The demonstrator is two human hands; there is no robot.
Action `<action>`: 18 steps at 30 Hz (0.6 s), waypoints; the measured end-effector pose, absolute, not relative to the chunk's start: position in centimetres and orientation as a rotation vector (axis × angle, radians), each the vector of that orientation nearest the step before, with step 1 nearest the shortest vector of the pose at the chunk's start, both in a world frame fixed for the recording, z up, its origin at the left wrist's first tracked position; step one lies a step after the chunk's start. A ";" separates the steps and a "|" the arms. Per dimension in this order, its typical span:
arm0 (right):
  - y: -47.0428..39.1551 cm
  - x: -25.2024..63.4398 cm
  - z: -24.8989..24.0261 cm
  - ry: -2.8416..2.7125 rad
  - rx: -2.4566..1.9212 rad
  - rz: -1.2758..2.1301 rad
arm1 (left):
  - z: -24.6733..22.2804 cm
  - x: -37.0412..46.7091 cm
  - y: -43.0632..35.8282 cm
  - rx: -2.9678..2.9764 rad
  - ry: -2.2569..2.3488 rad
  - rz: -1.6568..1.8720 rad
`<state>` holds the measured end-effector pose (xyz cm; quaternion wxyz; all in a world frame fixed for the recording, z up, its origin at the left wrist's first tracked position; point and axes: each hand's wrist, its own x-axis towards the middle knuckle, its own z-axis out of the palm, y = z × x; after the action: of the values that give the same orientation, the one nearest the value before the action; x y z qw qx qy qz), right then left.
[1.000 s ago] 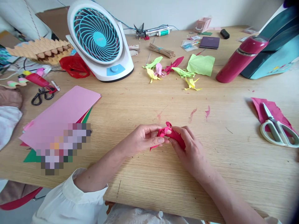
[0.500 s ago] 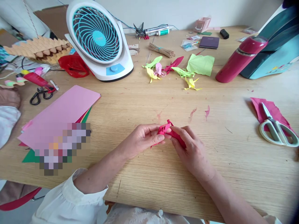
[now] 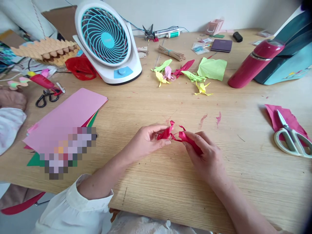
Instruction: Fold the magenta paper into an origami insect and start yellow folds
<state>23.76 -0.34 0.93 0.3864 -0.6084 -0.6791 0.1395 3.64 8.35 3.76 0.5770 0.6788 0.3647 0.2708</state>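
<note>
In the head view, both my hands are over the front middle of the table. My left hand [image 3: 148, 139] pinches a folded red paper figure [image 3: 166, 132] between thumb and fingers, its narrow tip pointing up. The fingers of my right hand [image 3: 207, 152] are closed on another folded red paper part [image 3: 195, 145], mostly covered by them. Thin red strips stick out between the hands; I cannot tell whether the two parts are joined. Beyond them lie finished folded figures, including a yellow paper figure [image 3: 202, 88] and a dark red paper figure [image 3: 184, 68].
White-handled scissors [image 3: 287, 136] rest on red paper [image 3: 292, 118] at the right. A stack of coloured paper [image 3: 73, 110] lies left, near black-handled scissors [image 3: 45, 97] and another person's hand [image 3: 12, 99]. Behind stand a fan [image 3: 129, 73] and a red flask [image 3: 253, 66].
My hands have moved slightly apart, opening a gap between the two red paper parts where they were together before. The whole view has shifted a little.
</note>
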 end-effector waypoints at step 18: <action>-0.3 25.4 1.0 -2.050 -1.529 0.431 | 2.5 3.2 8.6 2.548 0.806 0.416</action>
<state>25.43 -0.25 0.98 0.2709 -0.5675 -0.7609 0.1599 3.17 8.57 2.55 0.2168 0.9197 0.2908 0.1501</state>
